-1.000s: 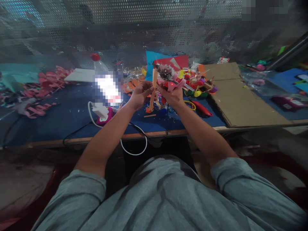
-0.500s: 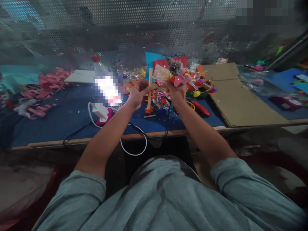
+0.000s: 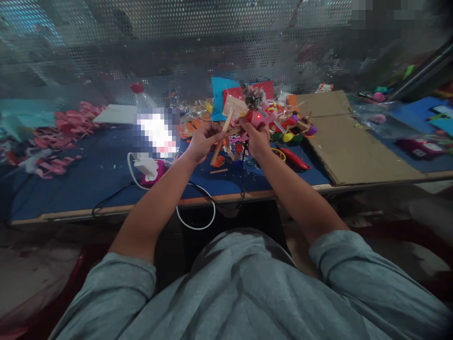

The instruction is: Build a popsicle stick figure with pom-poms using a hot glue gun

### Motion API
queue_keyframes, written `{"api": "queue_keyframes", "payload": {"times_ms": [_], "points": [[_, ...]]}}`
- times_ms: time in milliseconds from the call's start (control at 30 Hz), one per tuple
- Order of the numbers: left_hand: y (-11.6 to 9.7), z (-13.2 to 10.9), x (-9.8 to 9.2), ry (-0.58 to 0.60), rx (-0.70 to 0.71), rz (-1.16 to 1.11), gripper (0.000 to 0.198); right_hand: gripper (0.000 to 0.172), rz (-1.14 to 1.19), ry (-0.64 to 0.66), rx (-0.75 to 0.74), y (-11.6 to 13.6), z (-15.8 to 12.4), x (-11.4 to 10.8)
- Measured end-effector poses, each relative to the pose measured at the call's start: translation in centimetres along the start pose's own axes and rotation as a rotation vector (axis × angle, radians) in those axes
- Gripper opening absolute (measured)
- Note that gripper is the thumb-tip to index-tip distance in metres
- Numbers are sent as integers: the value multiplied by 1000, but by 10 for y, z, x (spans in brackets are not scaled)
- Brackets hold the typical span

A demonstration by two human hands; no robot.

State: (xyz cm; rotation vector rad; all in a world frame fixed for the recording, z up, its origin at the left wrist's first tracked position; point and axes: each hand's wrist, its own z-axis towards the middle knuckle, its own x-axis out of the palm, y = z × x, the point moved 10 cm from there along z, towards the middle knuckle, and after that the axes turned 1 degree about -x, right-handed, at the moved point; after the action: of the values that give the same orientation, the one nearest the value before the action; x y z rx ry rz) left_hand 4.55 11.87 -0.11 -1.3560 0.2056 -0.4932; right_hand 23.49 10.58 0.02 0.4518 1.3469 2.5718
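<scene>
My left hand (image 3: 201,141) is closed around a small frame of wooden craft sticks (image 3: 220,140), held above the blue table (image 3: 92,179). My right hand (image 3: 257,139) grips a pink glue gun (image 3: 260,118) with a red light lit on it; its black cord hangs down toward the table edge. The gun's tip sits close to the top of the stick frame, where a pale flat piece (image 3: 233,104) is attached. Both hands are raised at the table's middle, just in front of a heap of coloured craft bits (image 3: 286,127).
A bottle with a red cap (image 3: 141,101) stands left of the hands. A white charger on a pink socket (image 3: 150,167) with white and black cables lies near the front edge. Pink cut-outs (image 3: 60,137) lie at far left, cardboard sheets (image 3: 350,146) at right, perforated metal behind.
The stick frame has tilted from upright to leaning right at the top. Both hands have shifted slightly lower and closer together, the glue gun still against the frame.
</scene>
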Motion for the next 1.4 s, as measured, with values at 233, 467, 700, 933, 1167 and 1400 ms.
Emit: {"api": "queue_keyframes", "payload": {"times_ms": [233, 467, 700, 933, 1167, 1400], "points": [[-2, -2, 11, 85, 31, 57, 37, 68, 34, 114, -17, 18, -10, 8], [-4, -2, 12, 97, 84, 84, 47, 56, 43, 20, 31, 11, -10, 2], [-2, 0, 12, 106, 60, 147, 47, 50, 80, 9, 45, 20, -13, 2], [-4, -6, 17, 141, 29, 182, 40, 57, 51, -24, 48, 19, -10, -1], [-12, -7, 22, 127, 82, 239, 52, 45, -68, 33, 9, 17, -7, 3], [-11, -9, 23, 142, 36, 241, 46, 43, -131, 73, -15, 22, -9, 5]]}}
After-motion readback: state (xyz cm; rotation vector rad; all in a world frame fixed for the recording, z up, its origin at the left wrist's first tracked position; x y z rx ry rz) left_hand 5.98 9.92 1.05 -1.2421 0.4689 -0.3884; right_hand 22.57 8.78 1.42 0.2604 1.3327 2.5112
